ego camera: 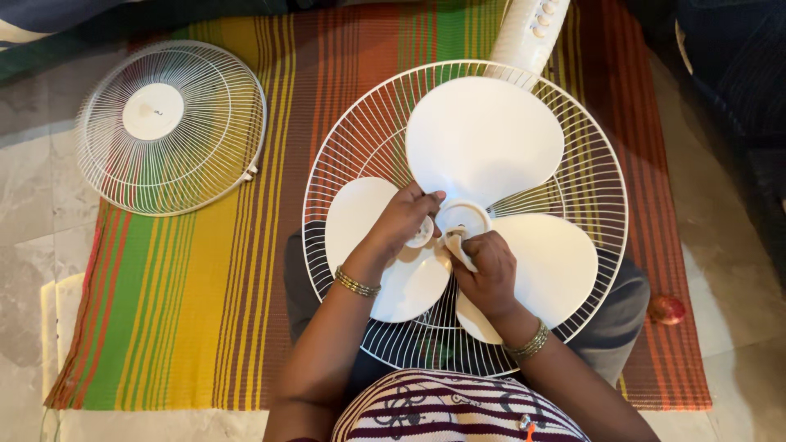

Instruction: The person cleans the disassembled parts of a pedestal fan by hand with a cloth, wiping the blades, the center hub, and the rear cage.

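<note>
A white three-blade fan blade (483, 139) sits inside the white rear wire guard (610, 184) of a fan lying on my lap. My left hand (401, 221) holds a small round white cap (422, 233) just left of the blade hub (463, 219). My right hand (485, 266) pinches a small white piece against the hub's lower edge. Both wrists wear gold bangles. The fan's white body with buttons (532, 29) extends away at the top.
The detached front wire guard (172, 127) lies flat at the upper left on a striped mat (188, 303) of green, yellow and red. Grey tiled floor (33, 245) surrounds the mat. A small red object (667, 309) rests at the right edge.
</note>
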